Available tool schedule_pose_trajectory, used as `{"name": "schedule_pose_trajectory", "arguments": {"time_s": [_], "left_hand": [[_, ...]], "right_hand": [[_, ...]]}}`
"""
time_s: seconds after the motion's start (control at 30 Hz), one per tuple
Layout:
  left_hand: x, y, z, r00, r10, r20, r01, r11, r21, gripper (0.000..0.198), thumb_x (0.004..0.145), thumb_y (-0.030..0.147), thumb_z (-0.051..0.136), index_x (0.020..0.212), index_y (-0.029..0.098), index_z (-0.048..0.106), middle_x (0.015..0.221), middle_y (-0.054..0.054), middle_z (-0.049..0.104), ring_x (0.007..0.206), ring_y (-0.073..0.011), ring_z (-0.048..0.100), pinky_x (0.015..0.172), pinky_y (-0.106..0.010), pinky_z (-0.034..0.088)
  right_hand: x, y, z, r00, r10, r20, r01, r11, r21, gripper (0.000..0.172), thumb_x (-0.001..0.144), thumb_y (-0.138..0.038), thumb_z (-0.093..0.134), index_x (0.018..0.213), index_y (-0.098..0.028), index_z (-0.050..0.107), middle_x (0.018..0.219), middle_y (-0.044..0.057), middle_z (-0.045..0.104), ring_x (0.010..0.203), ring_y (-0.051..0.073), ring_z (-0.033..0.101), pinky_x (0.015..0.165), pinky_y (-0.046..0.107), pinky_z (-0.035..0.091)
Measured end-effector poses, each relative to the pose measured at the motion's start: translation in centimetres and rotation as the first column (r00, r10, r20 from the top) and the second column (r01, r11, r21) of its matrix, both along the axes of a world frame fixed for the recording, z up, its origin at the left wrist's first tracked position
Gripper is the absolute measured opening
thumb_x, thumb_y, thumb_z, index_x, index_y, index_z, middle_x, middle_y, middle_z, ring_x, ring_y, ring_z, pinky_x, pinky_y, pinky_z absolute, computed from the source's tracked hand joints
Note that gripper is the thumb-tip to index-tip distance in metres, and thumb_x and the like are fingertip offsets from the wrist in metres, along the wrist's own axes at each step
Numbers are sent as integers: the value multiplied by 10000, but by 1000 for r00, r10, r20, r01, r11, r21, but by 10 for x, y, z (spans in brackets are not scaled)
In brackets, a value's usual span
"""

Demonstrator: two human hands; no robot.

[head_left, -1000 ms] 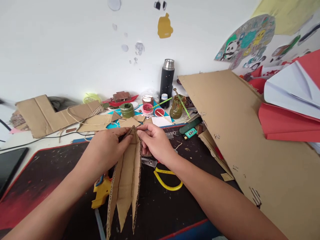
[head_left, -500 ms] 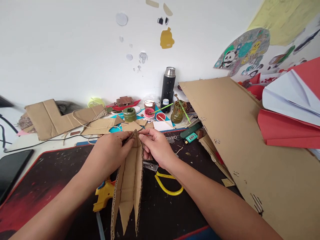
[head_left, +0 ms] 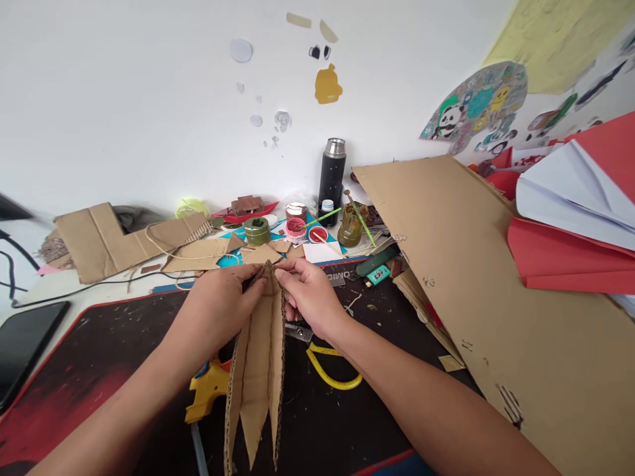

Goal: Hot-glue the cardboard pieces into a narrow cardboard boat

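Note:
A long cardboard boat shape (head_left: 256, 383), with corrugated edges and a pointed far end, is held between my hands. My left hand (head_left: 225, 294) pinches its left side near the tip, thumb inside. On the other side of the tip, my right hand (head_left: 307, 291) grips with thumb and fingers; some of those fingers are hidden behind the cardboard. Yellow-handled scissors (head_left: 333, 380) lie on the dark mat under my right wrist. A yellow glue gun (head_left: 206, 396) with a glue stick at its back rests left of the cardboard, partly covered by it.
The black desk mat (head_left: 357, 423) has scraps on it. Behind stand paint jars (head_left: 256, 231), a murky brush jar (head_left: 351, 225) and a black thermos (head_left: 332, 175). A large cardboard sheet (head_left: 476, 277) leans at right under red paper (head_left: 560, 261). A dark tablet-like device (head_left: 30, 344) lies left.
The cardboard's near end has shifted slightly to the right, and its left side panel stands closer to the middle. Both hands keep their hold at the tip. The camera view has moved a little.

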State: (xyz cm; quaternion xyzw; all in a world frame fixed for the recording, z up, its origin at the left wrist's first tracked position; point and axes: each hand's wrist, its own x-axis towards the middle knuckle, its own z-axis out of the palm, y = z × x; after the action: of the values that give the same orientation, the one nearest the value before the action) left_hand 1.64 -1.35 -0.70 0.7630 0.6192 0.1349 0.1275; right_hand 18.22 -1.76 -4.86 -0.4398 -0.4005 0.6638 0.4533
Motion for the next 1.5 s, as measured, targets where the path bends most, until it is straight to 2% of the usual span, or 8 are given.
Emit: {"name": "schedule_pose_trajectory", "arguments": {"time_s": [0.2, 0.5, 0.83, 1.07, 1.23, 1.5], "left_hand": [[2, -1, 2, 999, 10, -47, -9, 1000, 13, 441, 950, 454, 434, 1014, 245, 817, 968, -108, 860, 879, -350, 783, 721, -381, 507], [3, 1, 0, 1000, -13, -21, 13, 1000, 9, 435, 956, 444, 453, 1003, 232, 830, 960, -119, 860, 888, -349, 790, 745, -384, 538], [6, -1, 3, 999, -6, -43, 6, 1000, 14, 461, 969, 440, 425, 1029, 221, 826, 970, -123, 859, 856, -348, 784, 709, -378, 510], [6, -2, 3, 999, -11, -36, 12, 1000, 11, 447, 970, 431, 433, 1034, 232, 827, 974, -109, 864, 852, -328, 786, 701, -361, 508], [6, -2, 2, 998, -10, -56, 12, 1000, 27, 438, 970, 421, 439, 1027, 232, 830, 984, -115, 863, 853, -331, 785, 709, -366, 517], [5, -3, 0, 998, 2, -69, 2, 999, 53, 431, 975, 441, 444, 1004, 247, 827, 976, -118, 859, 881, -352, 787, 730, -384, 529]], "right_hand": [[-1, -1, 1, 1000, -7, 14, 7, 1000, 7, 61, 990, -282, 598, 985, -221, 595, 430, -144, 452, 308, 87, 447, 355, 172, 329], [0, -1, -3, 1000, -3, -4, 3, 1000, 22, 128, 968, -331, 618, 1030, -222, 591, 444, -139, 472, 320, 96, 471, 356, 176, 327], [0, -1, -2, 1000, -6, -23, 6, 1000, 28, 106, 967, -314, 615, 1016, -222, 596, 437, -138, 467, 319, 97, 465, 351, 178, 321], [0, -1, -3, 1000, -8, -16, 8, 1000, 19, 189, 942, -383, 675, 1009, -225, 593, 443, -143, 463, 317, 93, 459, 361, 180, 319], [0, -1, -2, 1000, -9, -15, 10, 1000, 21, 106, 960, -318, 607, 1003, -222, 589, 440, -138, 458, 317, 94, 455, 353, 181, 315], [0, -1, -2, 1000, -11, -20, 12, 1000, 13, 117, 969, -327, 642, 1002, -225, 594, 449, -142, 468, 311, 83, 453, 365, 177, 322]]}}
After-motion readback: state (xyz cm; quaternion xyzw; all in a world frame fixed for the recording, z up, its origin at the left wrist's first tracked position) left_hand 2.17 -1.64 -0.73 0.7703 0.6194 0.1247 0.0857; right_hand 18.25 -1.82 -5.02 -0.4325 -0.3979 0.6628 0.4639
